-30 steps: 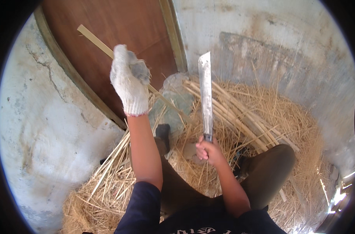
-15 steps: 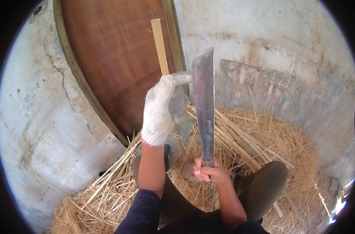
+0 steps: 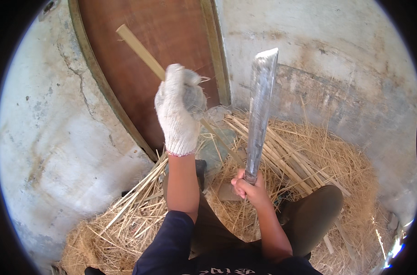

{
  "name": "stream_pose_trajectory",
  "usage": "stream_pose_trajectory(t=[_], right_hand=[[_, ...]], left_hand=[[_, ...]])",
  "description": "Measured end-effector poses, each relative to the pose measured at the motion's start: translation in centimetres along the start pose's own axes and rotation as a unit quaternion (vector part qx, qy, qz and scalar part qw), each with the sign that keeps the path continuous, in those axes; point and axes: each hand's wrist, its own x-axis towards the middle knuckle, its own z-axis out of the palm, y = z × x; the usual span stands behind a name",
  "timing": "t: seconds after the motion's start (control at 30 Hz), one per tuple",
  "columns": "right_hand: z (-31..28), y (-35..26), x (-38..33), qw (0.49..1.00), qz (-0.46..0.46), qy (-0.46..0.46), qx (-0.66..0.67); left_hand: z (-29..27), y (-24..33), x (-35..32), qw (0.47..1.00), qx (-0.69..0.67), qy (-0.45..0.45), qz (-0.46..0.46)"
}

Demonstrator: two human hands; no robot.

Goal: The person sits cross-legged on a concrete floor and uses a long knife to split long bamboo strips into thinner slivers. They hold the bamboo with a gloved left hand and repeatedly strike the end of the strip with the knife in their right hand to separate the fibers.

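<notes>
A white knitted glove covers my left hand (image 3: pixel 178 110), whose fingers are closed round a pale split bamboo strip (image 3: pixel 142 52). The strip slants from the upper left, through the fist, down towards the right hand. My bare right hand (image 3: pixel 250 187) grips the handle of a machete (image 3: pixel 259 107). Its broad, worn steel blade points up and leans slightly right, apart from the glove. The strip's lower end passes behind the blade's base, so whether they touch I cannot tell.
Long bamboo strips (image 3: pixel 281 153) lie in a bundle on fine shavings (image 3: pixel 341 169) at the right. More thin strips (image 3: pixel 135 195) spread at the left. Ahead stand a brown door (image 3: pixel 149 18) and stained plaster walls (image 3: pixel 323 50). My bent knee (image 3: pixel 320 206) is at the right.
The bamboo strip has swung from nearly upright to a slant, its top moving left. My left hand has turned and shifted slightly left; the machete has moved right and its blade has twisted.
</notes>
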Motion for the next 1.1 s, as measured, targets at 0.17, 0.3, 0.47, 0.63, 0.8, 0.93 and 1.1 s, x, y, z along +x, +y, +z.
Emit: stream_pose_trajectory(t=[0.17, 0.3, 0.47, 0.63, 0.8, 0.93, 1.1], right_hand=[[-1.4, 3.5, 1.1, 0.959, -0.043, 0.141, -0.240], [-0.5, 4.7, 1.1, 0.891, -0.032, 0.188, -0.412], [-1.2, 5.0, 1.4, 0.819, 0.039, 0.250, -0.515], [-6.6, 6.9, 1.1, 0.752, 0.157, 0.301, -0.566], [-4.7, 7.0, 1.5, 0.792, 0.183, 0.265, -0.519], [-6.4, 8.4, 1.7, 0.851, 0.181, 0.199, -0.451], [-6.2, 9.1, 2.0, 0.915, 0.271, 0.183, -0.236]], left_hand=[[-1.4, 1.0, 0.2, 0.990, -0.076, -0.043, 0.107], [-2.4, 2.1, -0.2, 0.976, -0.114, -0.097, 0.160], [-4.7, 4.6, -1.8, 0.948, -0.179, -0.150, 0.214], [-6.4, 9.0, -4.4, 0.940, -0.158, -0.119, 0.279], [-8.1, 9.7, -3.1, 0.934, -0.159, -0.165, 0.274], [-7.8, 9.4, -2.7, 0.944, -0.142, -0.091, 0.284], [-8.5, 8.6, -1.3, 0.945, -0.163, -0.134, 0.251]])
